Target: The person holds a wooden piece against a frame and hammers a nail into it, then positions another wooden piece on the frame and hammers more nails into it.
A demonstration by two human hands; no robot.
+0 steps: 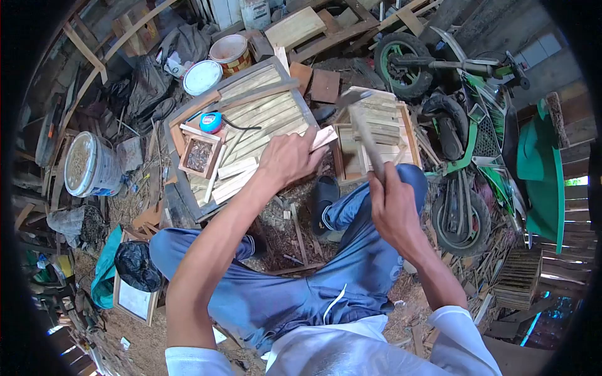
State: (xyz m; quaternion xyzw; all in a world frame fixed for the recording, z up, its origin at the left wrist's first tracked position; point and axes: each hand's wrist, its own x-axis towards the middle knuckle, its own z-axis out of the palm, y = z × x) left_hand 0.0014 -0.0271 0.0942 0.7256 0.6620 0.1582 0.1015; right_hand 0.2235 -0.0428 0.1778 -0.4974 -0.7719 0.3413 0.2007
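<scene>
My left hand (287,158) grips a short pale wood strip (323,137), its end sticking out past the thumb and fingers. In my right hand (396,205) is a hammer (367,139), held by the handle with its head raised up and away from me. The head is over the near-left side of a wooden box frame (411,131) with slats in it. Left of that lies a low slatted work surface (269,116). On it are a small wooden box of nails (200,155), a blue tape measure (211,122) and cut wood strips (233,178).
A green balance-style small motorbike (480,135) stands at the right, beside a green plastic chair (542,178). Buckets stand around: a white one (94,166) at left, another (230,53) behind. Wood scraps (295,235) litter the dirt floor between my legs.
</scene>
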